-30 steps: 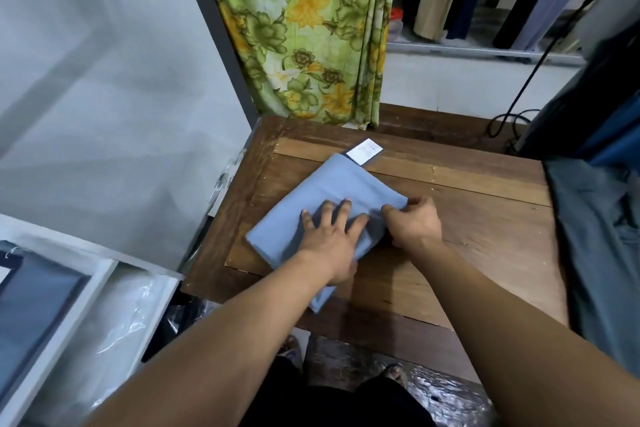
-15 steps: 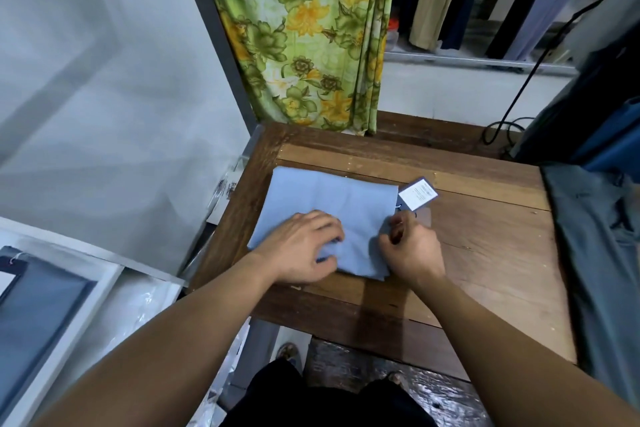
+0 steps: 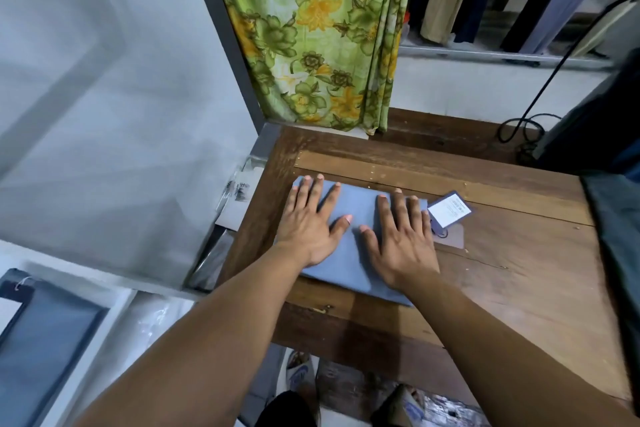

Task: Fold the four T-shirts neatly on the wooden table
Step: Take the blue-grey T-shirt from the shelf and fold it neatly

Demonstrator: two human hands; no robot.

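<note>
Blue folded T-shirt (image 3: 356, 236) lies toward nine o'clock on the table (image 3: 502, 288). The left hand (image 3: 306, 222) and right hand (image 3: 403, 239) press flat on it, fingers spread, gripping nothing. It is soft, light, probably floppy: lift it by the opposite folded edges.

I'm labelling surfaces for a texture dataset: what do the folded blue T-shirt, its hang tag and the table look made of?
Folded blue T-shirt: soft matte fabric, possibly cotton; it lies limp, with rounded fold edges.
Hang tag: stiff card or paper with a white printed face and a dark border; its edges stay straight.
Table: brown wooden planks, worn and slightly glossy; grain and plank seams show.
</note>
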